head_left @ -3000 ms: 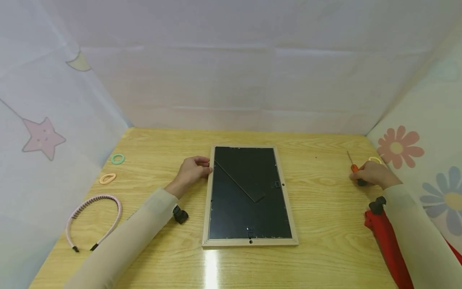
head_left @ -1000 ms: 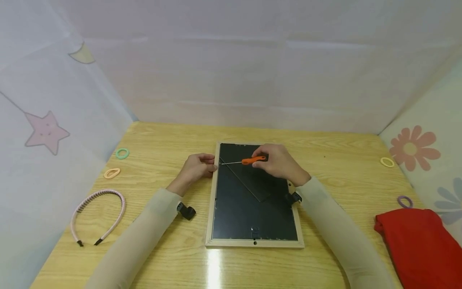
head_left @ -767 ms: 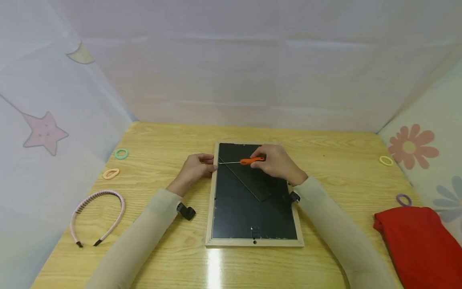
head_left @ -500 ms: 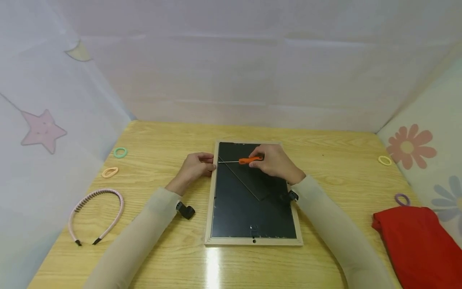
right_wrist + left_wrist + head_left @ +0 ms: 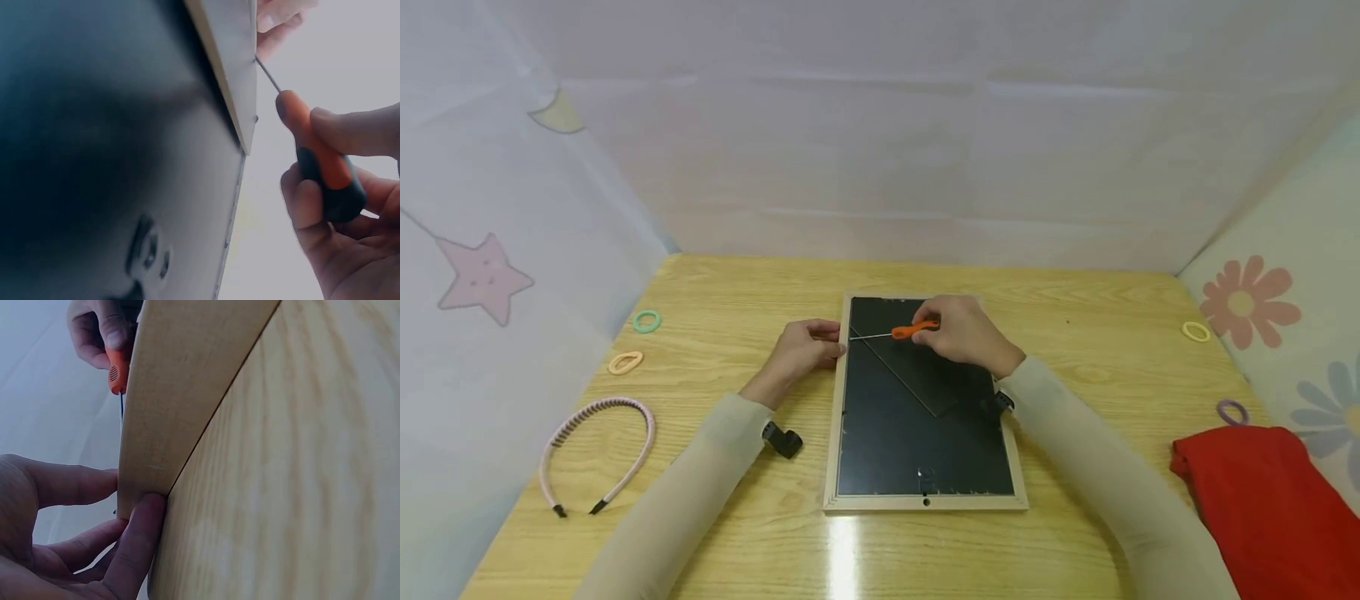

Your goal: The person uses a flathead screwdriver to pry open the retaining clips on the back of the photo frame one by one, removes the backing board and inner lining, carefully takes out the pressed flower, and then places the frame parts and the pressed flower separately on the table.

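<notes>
A picture frame point(image 5: 927, 502) lies face down on the table, its black backing point(image 5: 917, 450) up and its easel leg point(image 5: 917, 375) folded against it. My left hand point(image 5: 797, 350) holds the frame's left wooden edge; in the left wrist view thumb and fingers meet that edge point(image 5: 169, 394). An orange-and-black screwdriver point(image 5: 906, 331) is gripped by the handle in my right hand point(image 5: 966, 333), above the backing. Its thin shaft points left, the tip at the inner left rim close to my left fingers. In the right wrist view, the screwdriver point(image 5: 312, 137) tip meets the edge.
At the left lie a pink headband point(image 5: 651, 429), an orange hair tie point(image 5: 625, 362) and a green hair tie point(image 5: 646, 321). Yellow point(image 5: 1196, 332) and purple point(image 5: 1232, 412) hair ties are on the right, near a red cloth point(image 5: 1262, 500). Patterned fabric walls enclose the table.
From the table's right side, my right hand has brought the screwdriver over to the frame's left rim. In the last second it has barely moved. My left hand stays at the frame.
</notes>
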Demonstrator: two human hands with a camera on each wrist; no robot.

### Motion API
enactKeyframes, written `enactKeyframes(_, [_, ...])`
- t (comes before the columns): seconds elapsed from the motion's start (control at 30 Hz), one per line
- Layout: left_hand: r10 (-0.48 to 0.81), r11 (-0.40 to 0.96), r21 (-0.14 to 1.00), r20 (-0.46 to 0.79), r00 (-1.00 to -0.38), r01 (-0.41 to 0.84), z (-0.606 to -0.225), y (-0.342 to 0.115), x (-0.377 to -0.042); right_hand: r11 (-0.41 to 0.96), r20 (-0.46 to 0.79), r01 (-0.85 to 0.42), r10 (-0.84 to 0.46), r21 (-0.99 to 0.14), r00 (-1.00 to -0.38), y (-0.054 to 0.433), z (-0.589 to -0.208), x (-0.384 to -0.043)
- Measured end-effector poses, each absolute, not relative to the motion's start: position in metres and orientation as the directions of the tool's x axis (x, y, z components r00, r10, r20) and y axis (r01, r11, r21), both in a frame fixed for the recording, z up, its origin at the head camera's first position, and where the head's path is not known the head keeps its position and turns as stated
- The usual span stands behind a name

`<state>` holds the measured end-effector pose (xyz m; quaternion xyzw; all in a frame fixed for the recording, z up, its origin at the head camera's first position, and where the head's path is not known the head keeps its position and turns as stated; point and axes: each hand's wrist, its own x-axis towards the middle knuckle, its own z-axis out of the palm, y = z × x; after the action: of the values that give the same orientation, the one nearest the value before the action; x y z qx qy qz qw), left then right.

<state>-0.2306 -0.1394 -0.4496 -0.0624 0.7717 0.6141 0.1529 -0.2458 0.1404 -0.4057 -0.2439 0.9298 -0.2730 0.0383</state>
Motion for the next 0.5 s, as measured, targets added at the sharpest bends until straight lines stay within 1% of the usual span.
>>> enactKeyframes(0.2, [0.112, 0.246, 0.926, -0.32, -0.941, -0.286, -0.449, -0.137, -0.231, 0.732, 0.066, -0.411, -0.451, -0.543, -0.89, 0.141, -0.403, -0.248])
enactKeyframes(0.37, [0.124, 0.256, 0.922, -0.328, -0.936, -0.289, -0.447, -0.138, -0.233, 0.709, 0.111, -0.411, -0.429, -0.574, -0.896, 0.138, -0.402, -0.25])
enactKeyframes(0.5, [0.119, 0.265, 0.918, -0.336, -0.934, -0.296, -0.447, -0.139, -0.233, 0.668, 0.158, -0.426, -0.425, -0.611, -0.891, 0.126, -0.393, -0.252])
